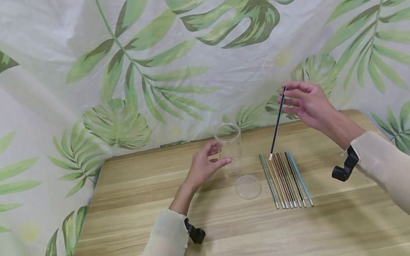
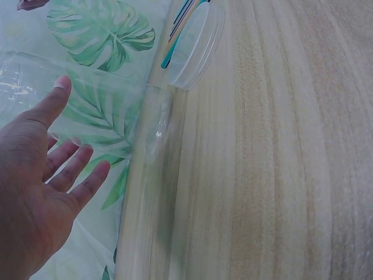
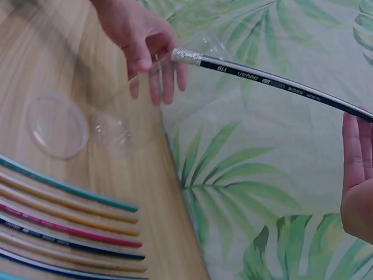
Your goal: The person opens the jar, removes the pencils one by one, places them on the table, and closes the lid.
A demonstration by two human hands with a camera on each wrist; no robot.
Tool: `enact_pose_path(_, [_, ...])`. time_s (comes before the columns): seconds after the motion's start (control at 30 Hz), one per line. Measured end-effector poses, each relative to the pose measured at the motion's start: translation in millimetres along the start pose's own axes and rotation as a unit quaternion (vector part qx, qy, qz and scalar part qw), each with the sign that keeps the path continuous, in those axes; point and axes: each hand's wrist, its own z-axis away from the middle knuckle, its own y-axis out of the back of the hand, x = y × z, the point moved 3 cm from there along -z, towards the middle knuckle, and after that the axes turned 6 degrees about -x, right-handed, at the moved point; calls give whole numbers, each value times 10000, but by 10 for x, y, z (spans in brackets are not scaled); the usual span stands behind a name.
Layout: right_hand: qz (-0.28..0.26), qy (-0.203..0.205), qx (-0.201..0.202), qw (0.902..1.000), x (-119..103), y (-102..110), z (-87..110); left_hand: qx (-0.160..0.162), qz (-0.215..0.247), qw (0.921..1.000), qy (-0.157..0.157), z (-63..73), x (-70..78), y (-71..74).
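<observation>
A clear plastic jar (image 1: pixel 235 148) stands upright on the wooden table. My left hand (image 1: pixel 202 166) is at its left side, fingers spread and fairly straight, thumb in front of the jar; whether it touches the wall I cannot tell. My right hand (image 1: pixel 310 105) pinches a dark pencil (image 1: pixel 279 123) near its upper end, with the silver-ringed eraser end pointing down. In the right wrist view white lettering shows on that pencil (image 3: pixel 274 81). Below it lies a row of pencils (image 1: pixel 287 182) in teal, natural wood, red, black and blue.
A round clear lid (image 1: pixel 248 187) lies flat in front of the jar, left of the pencil row. Behind the table (image 1: pixel 235 251) hangs a leaf-patterned cloth (image 1: pixel 152 13). Each wrist carries a small black camera.
</observation>
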Motion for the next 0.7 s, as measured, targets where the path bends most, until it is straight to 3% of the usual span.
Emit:
enact_pose_path(0.27, [79,-477,-45,9988,92,173,115,23,-24,10000,-34,-1,-13,4])
enact_pose_path(0.5, [709,-958,-178,9927,170,346,231,-13,-24,10000,59,-2,-14,2])
enact_pose_path(0.7, [1396,-1388,-300,9800,251,508,304,-66,13,9997,240,15,10,15])
